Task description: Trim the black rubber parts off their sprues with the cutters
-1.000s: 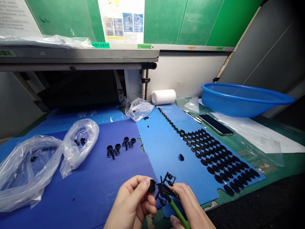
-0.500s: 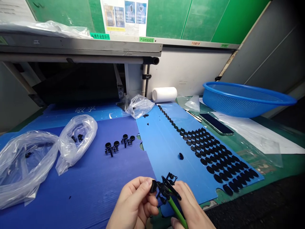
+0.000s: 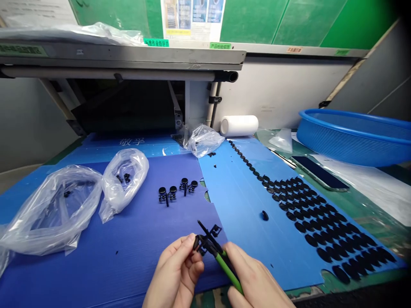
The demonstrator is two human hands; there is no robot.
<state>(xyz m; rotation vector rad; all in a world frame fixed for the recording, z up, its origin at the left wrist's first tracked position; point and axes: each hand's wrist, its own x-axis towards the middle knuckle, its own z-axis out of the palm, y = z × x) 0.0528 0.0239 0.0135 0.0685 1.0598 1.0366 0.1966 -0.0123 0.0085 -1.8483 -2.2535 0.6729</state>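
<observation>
My left hand (image 3: 175, 273) pinches a black moulded plastic sprue (image 3: 205, 237) low in the view, thumb and forefinger closed on one of its round caps. My right hand (image 3: 257, 282) grips green-handled cutters (image 3: 224, 265) whose black jaws meet the sprue. Two more black sprues (image 3: 176, 190) lie on the dark blue sheet (image 3: 112, 256) ahead. Several black oval caps (image 3: 321, 218) lie in rows on the lighter blue sheet (image 3: 237, 196) to the right, and a single cap (image 3: 265, 215) lies apart from them.
Two clear plastic bags (image 3: 54, 209) with a few black parts lie at the left, another bag (image 3: 204, 139) at the back. A white roll (image 3: 239, 125), a blue mesh basket (image 3: 353, 137) and a dark phone (image 3: 319, 172) sit at the right. A metal shelf (image 3: 122, 55) overhangs the back.
The view has shifted, so everything sits further right. My hands have turned the sprue and the cutters' jaws now sit closer to the cap in my left fingers.
</observation>
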